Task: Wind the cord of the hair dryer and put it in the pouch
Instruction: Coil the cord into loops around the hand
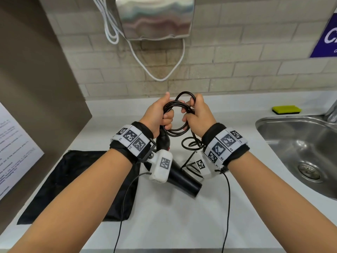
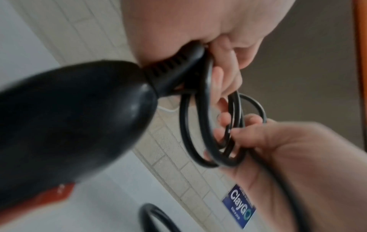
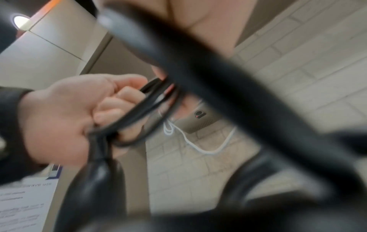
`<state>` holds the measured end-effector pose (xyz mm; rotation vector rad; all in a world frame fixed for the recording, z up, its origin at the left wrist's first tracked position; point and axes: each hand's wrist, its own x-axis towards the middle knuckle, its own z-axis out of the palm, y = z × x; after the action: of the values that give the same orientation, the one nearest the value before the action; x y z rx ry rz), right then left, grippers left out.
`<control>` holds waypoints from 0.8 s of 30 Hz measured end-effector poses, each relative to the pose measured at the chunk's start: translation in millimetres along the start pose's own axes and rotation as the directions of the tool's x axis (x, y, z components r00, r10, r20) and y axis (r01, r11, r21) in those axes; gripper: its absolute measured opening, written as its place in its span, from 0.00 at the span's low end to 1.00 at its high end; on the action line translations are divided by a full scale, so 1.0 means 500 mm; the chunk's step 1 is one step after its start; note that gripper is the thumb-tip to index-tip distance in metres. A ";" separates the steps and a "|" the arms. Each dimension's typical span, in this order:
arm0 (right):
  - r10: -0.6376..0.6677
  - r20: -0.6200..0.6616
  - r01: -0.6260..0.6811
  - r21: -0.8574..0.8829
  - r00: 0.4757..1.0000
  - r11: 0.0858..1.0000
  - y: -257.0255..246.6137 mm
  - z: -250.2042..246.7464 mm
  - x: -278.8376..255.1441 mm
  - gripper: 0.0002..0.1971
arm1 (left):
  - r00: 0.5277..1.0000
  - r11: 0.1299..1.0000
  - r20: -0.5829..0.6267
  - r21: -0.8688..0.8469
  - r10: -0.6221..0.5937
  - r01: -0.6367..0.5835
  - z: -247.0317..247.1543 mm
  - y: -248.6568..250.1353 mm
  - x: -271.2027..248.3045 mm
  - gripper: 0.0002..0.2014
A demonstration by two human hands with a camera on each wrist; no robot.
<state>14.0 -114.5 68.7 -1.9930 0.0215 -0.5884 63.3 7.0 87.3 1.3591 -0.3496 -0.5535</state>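
Observation:
Both hands hold a coil of black cord up over the white counter. My left hand grips the coil's left side together with the cord end of the black hair dryer, which hangs below it, barrel pointing down-right. My right hand grips the coil's right side. More cord trails from it in loose loops on the counter. The black pouch lies flat at the left. In the left wrist view the dryer handle and the cord loops fill the middle.
A steel sink is set into the counter at the right, with a yellow sponge behind it. On the tiled wall hangs a metal hand dryer with a drooping white cable. A printed notice is on the left panel.

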 end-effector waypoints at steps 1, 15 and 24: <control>0.001 -0.030 -0.002 -0.014 1.000 1.000 -0.004 -0.006 0.003 0.20 | 0.999 0.999 -0.036 0.032 0.020 -0.019 0.002 -0.001 0.000 0.21; -0.182 -0.029 0.180 -0.066 0.983 0.982 -0.032 -0.020 -0.031 0.16 | 0.967 0.899 -0.134 0.413 0.215 -0.143 0.009 -0.015 0.020 0.20; -0.197 0.179 0.256 -0.427 0.964 0.867 -0.001 0.029 -0.081 0.07 | 0.963 0.932 -0.166 0.331 0.211 -0.147 0.017 -0.021 0.023 0.20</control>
<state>-15.8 -91.4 47.6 -2.5051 -0.1758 -0.6444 66.2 -7.7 78.0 1.6572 -0.4066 -0.2089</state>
